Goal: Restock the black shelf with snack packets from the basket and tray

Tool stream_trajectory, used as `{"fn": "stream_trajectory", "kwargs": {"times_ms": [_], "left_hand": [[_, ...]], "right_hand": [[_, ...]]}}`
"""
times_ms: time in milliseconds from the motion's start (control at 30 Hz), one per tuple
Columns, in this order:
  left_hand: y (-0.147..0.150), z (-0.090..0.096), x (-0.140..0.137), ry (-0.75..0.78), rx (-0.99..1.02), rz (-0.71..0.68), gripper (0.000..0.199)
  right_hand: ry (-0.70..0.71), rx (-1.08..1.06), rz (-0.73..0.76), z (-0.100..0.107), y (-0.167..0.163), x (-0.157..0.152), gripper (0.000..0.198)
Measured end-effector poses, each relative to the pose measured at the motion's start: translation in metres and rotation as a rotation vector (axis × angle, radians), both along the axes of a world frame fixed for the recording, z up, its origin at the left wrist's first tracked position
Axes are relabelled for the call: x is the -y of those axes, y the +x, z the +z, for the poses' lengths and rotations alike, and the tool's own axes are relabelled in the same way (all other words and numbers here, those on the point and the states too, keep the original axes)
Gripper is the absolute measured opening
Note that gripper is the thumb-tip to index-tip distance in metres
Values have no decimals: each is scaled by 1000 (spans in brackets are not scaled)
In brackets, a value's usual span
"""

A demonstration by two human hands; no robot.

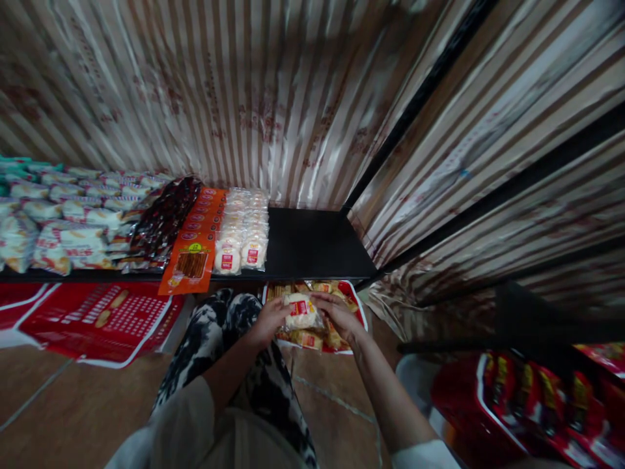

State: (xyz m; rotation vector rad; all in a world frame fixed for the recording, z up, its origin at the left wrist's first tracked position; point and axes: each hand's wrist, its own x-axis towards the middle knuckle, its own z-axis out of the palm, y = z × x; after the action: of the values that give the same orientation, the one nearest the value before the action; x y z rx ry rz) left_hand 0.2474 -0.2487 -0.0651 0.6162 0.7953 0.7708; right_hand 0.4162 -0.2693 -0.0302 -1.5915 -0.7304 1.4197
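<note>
Between my two hands is a clear packet of round white rice crackers (301,311) with a red and yellow label. My left hand (273,318) grips its left end, fingers closed on it. On the opposite end, the fingers of my right hand (336,311) are closed round the packet's edge. Directly beneath sits a red box with a white rim (360,312), holding several yellowish snack packets (308,339). Up on the black shelf (312,244), two rows of similar white cracker packets (241,228) stand close together.
Left of the cracker rows lie an orange snack bag (193,244), dark red packets (166,215) and many white pouches (73,241). A red printed sheet (97,319) hangs below the shelf. Black rack bars (415,111) rise at right. Red packets (541,397) fill a box at lower right.
</note>
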Motion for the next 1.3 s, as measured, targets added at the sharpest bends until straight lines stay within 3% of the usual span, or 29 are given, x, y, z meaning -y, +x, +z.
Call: {"fn": "stream_trajectory", "kwargs": {"times_ms": [100, 300, 400, 533, 700, 900, 1033, 1167, 1300], "left_hand": [[-13, 11, 0, -36, 52, 46, 47], [-38, 21, -12, -56, 90, 344, 38], [-44, 22, -15, -58, 112, 380, 37], [-53, 22, -18, -102, -4, 407, 28], [-65, 26, -32, -47, -234, 512, 26], [-71, 36, -54, 23, -261, 549, 22], [-71, 30, -64, 23, -317, 557, 28], [-75, 15, -67, 152, -485, 502, 27], [-83, 6, -69, 456, -828, 455, 26]], "right_hand": [[95, -10, -15, 7, -17, -5, 46], [188, -38, 14, 6, -55, -15, 49], [262, -18, 23, 0, -75, -19, 44], [308, 41, 41, -6, -92, -30, 45], [413, 100, 93, -13, -94, -64, 42], [473, 214, 172, -24, -97, -114, 39], [461, 374, 169, -34, -97, -130, 38], [442, 568, 165, -41, -95, -136, 36], [415, 756, 157, -40, -95, -138, 35]]}}
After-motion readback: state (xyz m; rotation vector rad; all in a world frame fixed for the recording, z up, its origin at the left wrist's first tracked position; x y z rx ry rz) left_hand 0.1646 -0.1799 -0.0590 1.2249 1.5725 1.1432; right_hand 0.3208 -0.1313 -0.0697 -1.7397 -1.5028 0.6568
